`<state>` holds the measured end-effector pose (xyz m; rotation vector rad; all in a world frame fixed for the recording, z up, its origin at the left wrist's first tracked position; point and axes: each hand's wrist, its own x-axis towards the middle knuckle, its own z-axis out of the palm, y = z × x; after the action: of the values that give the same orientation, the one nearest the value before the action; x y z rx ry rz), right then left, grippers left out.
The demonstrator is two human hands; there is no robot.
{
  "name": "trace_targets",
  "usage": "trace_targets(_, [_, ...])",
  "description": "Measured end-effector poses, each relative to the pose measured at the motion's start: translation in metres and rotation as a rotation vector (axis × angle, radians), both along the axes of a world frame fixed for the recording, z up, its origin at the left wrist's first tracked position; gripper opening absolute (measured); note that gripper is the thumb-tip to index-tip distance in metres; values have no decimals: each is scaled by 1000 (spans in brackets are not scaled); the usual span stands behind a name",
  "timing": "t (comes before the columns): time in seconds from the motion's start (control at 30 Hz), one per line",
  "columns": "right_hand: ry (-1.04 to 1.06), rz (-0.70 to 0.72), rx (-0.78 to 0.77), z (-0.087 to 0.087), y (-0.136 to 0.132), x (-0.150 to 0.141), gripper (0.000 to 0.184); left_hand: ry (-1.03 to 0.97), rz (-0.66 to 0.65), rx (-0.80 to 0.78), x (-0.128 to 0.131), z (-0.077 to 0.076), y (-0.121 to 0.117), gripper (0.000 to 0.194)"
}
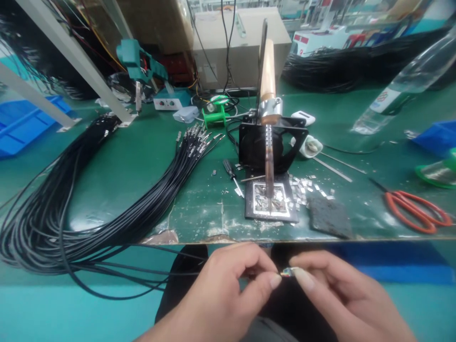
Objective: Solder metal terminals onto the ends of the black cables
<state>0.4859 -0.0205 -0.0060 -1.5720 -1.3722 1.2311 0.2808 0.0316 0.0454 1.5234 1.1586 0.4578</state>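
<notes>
Just off the bench's front edge, my left hand (233,287) pinches the end of a black cable between thumb and forefinger. Thin coloured wires and a small connector (287,272) poke out past those fingertips. My right hand (344,297) is closed on the connector's other side with thumb and forefinger; its details are too small to make out. To the left, a thick bundle of black cables (142,213) curves over the bench edge, its metal-tipped ends spread on the green surface. Above my hands stands a soldering iron (268,85) with a wooden handle, pointing down.
Beneath the iron lies a framed tray (254,199) of metal bits, with loose metal pieces (302,187) and a dark pad (329,217) beside it. A black fan (249,147), a screwdriver (231,173), orange-handled scissors (409,209), a solder spool (440,173) and a plastic bottle (402,85) surround it.
</notes>
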Motion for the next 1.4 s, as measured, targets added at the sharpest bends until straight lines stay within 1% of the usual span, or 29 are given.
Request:
trace_targets(0.17, [4, 7, -38, -6, -4, 0, 38, -5, 5, 32, -3, -1, -2, 14])
trace_targets(0.43, [15, 2, -27, -7, -4, 0, 36, -6, 11, 28, -4, -1, -1, 13])
trace_targets(0.53, [-1, 13, -5, -6, -4, 0, 34, -7, 11, 45, -4, 0, -2, 15])
trace_targets(0.73, [30, -26, 41, -3, -2, -5, 33, 5, 10, 60, -1, 0, -2, 15])
trace_targets(0.9, [23, -34, 107, -2, 1, -7, 26, -1, 16, 66, -2, 0, -3, 15])
trace_targets(1.13, [42, -26, 135, 0, 5, -6, 25, -11, 8, 60, -7, -1, -7, 14])
trace_targets(1.3, [29, -34, 131, 3, 6, -10, 21, -17, 8, 61, -4, -2, -6, 16])
trace_targets(1.4, [6, -10, 121, 2, 3, -3, 25, 13, -40, 105, -4, -1, -6, 14])
